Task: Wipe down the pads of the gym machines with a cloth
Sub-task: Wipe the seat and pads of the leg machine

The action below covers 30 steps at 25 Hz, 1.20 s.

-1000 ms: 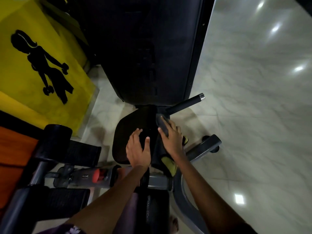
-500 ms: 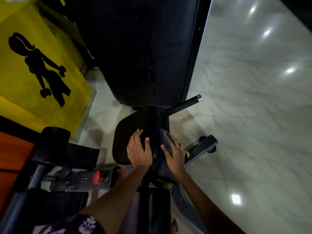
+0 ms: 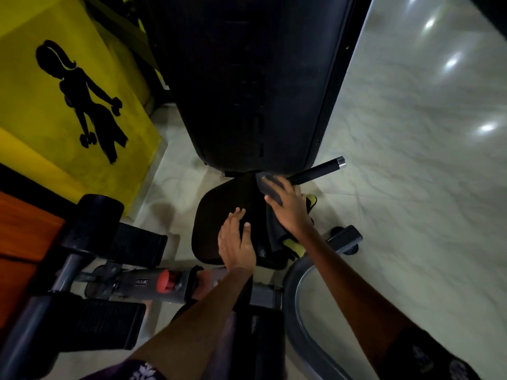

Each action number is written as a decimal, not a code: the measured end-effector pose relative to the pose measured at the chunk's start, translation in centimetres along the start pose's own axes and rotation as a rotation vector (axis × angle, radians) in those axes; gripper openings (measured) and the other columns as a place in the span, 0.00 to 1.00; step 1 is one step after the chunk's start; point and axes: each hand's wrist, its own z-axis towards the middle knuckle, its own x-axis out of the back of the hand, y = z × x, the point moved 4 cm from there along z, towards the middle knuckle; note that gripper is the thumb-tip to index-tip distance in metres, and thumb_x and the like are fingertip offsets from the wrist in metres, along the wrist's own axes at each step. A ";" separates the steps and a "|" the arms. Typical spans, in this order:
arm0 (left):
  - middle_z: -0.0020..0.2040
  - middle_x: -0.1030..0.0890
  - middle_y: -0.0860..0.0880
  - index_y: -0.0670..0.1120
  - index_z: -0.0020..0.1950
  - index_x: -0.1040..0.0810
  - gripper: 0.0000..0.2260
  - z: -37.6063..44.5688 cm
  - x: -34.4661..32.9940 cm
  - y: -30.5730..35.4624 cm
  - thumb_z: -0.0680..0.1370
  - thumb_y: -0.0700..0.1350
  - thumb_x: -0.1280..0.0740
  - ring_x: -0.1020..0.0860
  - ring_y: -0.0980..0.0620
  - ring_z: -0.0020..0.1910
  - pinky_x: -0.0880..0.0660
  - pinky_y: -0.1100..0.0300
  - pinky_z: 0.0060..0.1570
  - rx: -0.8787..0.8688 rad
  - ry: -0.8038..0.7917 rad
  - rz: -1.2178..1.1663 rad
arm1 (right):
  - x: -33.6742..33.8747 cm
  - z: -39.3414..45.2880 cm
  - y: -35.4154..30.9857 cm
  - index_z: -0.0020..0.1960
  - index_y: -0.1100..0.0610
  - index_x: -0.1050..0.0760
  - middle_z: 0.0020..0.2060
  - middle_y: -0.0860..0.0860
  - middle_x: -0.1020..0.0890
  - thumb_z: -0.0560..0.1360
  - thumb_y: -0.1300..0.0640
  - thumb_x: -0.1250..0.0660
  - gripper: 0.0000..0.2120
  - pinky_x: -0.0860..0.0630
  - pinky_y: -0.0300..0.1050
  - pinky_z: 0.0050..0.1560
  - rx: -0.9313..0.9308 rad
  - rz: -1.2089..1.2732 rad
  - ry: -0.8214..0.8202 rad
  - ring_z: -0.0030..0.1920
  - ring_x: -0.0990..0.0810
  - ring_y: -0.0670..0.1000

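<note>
A black seat pad [image 3: 216, 212] of a gym machine lies below me, under a tall black back pad [image 3: 255, 78]. My left hand [image 3: 236, 242] rests flat on the seat pad with straight fingers. My right hand [image 3: 290, 207] presses a dark grey cloth [image 3: 270, 187] with yellow edging onto the far right part of the seat, fingers stretched over it. Part of the cloth hangs over the seat's right side.
A black handle bar [image 3: 318, 170] with a silver tip juts right behind the seat. Grey frame tubes [image 3: 301, 286] and a foot [image 3: 348, 238] stand right, roller pads [image 3: 96, 220] and a red knob [image 3: 168, 281] left. A yellow wall sign [image 3: 68, 105] stands at left.
My right hand has slid the cloth away from me, from the near right of the seat to its far edge by the handle bar. My left hand has stayed put.
</note>
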 end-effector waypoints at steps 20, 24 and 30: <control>0.75 0.39 0.51 0.52 0.74 0.37 0.19 2.2 1.6 -4.5 0.82 0.50 0.45 0.45 0.53 0.75 0.51 0.49 0.74 0.192 -0.142 0.090 | 0.9 3.5 -4.8 0.70 0.44 0.34 0.65 0.55 0.34 0.78 0.44 0.41 0.22 0.36 0.56 0.59 0.114 -0.399 -0.083 0.61 0.34 0.59; 0.75 0.37 0.51 0.51 0.73 0.36 0.19 2.3 1.8 -4.6 0.82 0.50 0.44 0.43 0.53 0.74 0.48 0.51 0.73 0.174 -0.105 0.096 | 0.4 -3.2 -5.7 0.63 0.46 0.24 0.61 0.56 0.25 0.73 0.38 0.44 0.24 0.29 0.55 0.51 0.329 -0.381 -0.028 0.54 0.26 0.59; 0.74 0.37 0.51 0.50 0.72 0.34 0.19 2.3 1.7 -4.6 0.82 0.50 0.43 0.42 0.53 0.74 0.49 0.51 0.73 0.180 -0.096 0.104 | 0.7 -1.4 -5.4 0.65 0.44 0.27 0.64 0.55 0.32 0.77 0.45 0.39 0.18 0.32 0.54 0.57 0.259 -0.366 -0.109 0.59 0.29 0.57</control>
